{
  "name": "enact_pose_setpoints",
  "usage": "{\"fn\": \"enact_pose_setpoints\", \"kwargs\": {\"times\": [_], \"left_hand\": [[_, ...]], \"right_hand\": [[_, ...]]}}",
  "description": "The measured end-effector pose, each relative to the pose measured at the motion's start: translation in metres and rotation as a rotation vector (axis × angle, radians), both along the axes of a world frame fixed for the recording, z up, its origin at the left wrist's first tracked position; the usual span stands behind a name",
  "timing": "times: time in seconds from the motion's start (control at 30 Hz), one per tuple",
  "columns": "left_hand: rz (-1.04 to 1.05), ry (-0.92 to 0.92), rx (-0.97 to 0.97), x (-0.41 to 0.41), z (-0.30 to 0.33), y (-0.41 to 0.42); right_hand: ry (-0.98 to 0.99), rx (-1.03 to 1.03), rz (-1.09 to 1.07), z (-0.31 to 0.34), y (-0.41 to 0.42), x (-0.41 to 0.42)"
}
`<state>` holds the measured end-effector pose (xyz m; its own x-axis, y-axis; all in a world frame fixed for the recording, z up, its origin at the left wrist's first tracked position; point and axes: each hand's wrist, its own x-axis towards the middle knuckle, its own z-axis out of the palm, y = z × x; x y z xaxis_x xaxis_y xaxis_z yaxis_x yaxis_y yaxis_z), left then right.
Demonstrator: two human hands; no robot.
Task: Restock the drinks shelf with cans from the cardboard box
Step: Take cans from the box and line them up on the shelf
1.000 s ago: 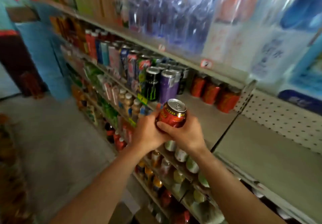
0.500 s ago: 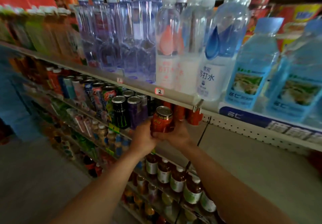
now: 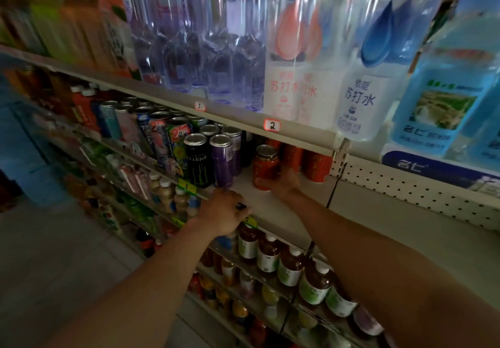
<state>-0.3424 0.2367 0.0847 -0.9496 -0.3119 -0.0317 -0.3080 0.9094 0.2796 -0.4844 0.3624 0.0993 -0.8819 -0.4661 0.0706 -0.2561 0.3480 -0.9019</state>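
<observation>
Can (image 3: pixel 265 167) upright on shelf (image 3: pixel 273 204), just in front of other red cans (image 3: pixel 316 167); R hand (image 3: pixel 284 184) grasping its base. L hand (image 3: pixel 224 212) on shelf edge, fingers curled, holding nothing.

The right hand (image 3: pixel 285 185) grips a red can (image 3: pixel 265 167) standing on the shelf (image 3: pixel 273 204). The left hand (image 3: pixel 223 213) rests on the shelf's front edge.

Dim, motion-blurred, wide-angle edge distortion

Water bottles (image 3: pixel 359 82) above; tea bottles (image 3: pixel 289 269) below.
</observation>
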Motion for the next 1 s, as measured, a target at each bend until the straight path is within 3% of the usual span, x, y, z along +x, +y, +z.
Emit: {"fn": "enact_pose_setpoints", "kwargs": {"times": [0.2,0.63,1.0], "left_hand": [[-0.076,-0.063,0.024,-0.002,0.006,-0.006],[-0.082,-0.08,0.017,-0.006,0.005,-0.009],[-0.064,-0.077,0.025,-0.006,0.003,-0.01]], "right_hand": [[0.093,0.159,-0.082,-0.019,-0.014,-0.004],[0.066,0.233,-0.251,-0.027,-0.048,-0.024],[-0.028,0.341,-0.244,-0.026,-0.055,-0.038]]}}
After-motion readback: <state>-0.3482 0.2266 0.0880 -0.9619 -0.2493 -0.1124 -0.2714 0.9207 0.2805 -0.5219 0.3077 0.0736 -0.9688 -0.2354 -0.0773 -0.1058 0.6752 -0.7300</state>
